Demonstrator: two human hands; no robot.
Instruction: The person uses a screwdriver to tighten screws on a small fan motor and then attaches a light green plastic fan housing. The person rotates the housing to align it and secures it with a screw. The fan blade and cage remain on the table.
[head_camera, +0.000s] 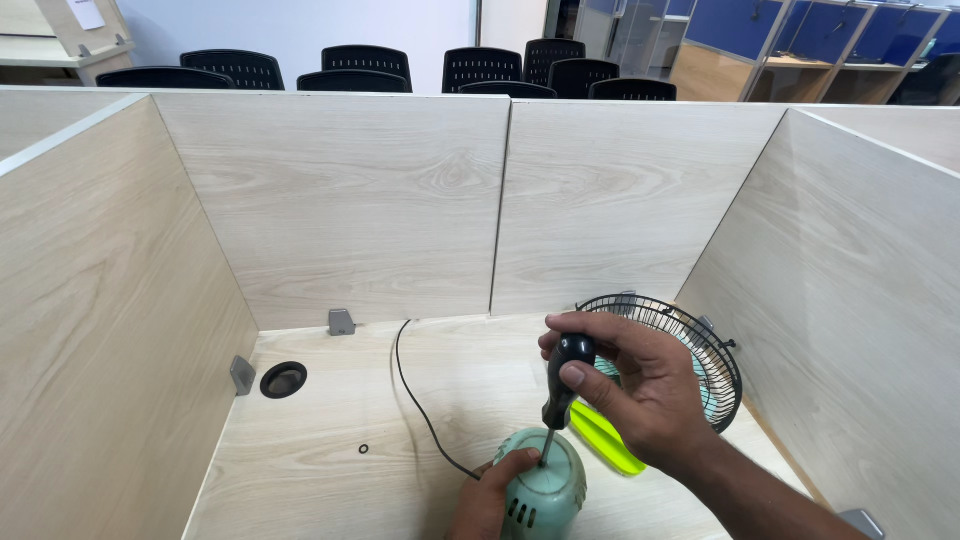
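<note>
Black-handled screwdriver (558, 395) sits pinched in the right hand (640, 385), tip down on the pale green motor housing (542, 492) at lower centre. Left hand (490, 500) clasps that smooth, probably slippery plastic shell on the surface (330, 450); a steadying hold low round its sides looks best.

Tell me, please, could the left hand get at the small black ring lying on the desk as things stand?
Probably yes: the small black ring lies on bare desk to the left of the left hand, nothing between them. But that hand rests on the pale green motor housing and would have to let go.
</note>
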